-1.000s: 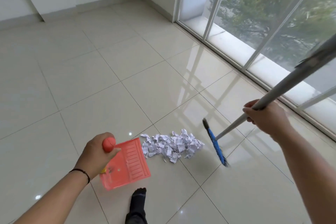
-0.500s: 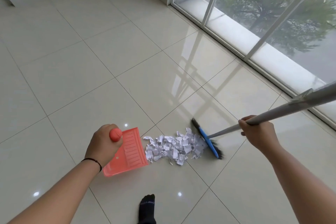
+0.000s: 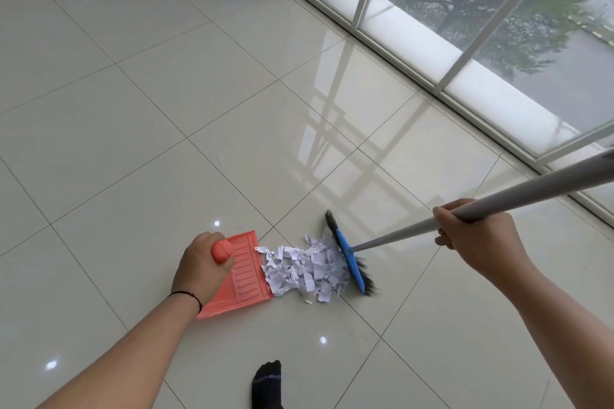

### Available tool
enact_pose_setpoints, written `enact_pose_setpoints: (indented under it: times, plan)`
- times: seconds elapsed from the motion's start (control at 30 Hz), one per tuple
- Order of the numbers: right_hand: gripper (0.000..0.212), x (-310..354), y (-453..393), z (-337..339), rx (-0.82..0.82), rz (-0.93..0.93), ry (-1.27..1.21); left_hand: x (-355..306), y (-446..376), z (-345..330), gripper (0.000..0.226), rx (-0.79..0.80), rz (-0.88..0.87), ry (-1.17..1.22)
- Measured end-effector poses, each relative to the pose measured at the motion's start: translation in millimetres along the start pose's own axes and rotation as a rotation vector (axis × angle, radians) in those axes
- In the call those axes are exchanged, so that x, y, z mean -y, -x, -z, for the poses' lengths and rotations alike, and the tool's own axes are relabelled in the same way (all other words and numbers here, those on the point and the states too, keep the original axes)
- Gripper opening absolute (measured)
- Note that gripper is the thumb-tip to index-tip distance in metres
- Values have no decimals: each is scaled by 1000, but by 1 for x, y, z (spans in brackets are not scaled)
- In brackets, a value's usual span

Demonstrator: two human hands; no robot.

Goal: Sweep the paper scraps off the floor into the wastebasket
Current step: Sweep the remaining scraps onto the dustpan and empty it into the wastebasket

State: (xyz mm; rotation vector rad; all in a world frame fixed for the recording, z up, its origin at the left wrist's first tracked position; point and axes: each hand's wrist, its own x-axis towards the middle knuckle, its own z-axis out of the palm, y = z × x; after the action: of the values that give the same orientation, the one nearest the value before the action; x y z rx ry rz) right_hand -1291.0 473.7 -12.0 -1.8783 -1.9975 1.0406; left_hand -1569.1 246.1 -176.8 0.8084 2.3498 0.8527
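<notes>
Left hand [image 3: 203,262] grips the dustpan [image 3: 244,276] handle, pan lip down on the floor; right hand [image 3: 478,236] is wrapped round the broom [image 3: 352,264] pole. The paper scraps [image 3: 304,267] sit heaped between bristles and lip, touching both. Gathering step, I'd say. Next: one short push left, pan held firm. No wastebasket in view.

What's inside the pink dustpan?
The dustpan tray shows only bare ribbed plastic. The paper scraps reach its front lip, pushed by the broom. The left hand on the handle covers the back corner, so that part is hidden.
</notes>
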Motion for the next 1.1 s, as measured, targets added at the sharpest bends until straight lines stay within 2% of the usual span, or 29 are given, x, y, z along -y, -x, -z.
enact_pose_setpoints:
  times: [0.33,0.63,0.8,0.93,1.1]
  plan:
    - [12,12,11,-13,50,-19,-110,-22,-5,-38,26,64,-82,52]
    - [12,22,42,-6,140,26,-135,-24,9,-71,14,86,-68,131]
    - [11,29,63,3,207,51,-91,-19,18,-79,22,91,22,159]
    - [11,31,78,14,232,82,-51,-10,29,-72,12,65,136,167]
    - [9,28,89,43,114,142,-73,-6,51,-51,18,-9,212,257]
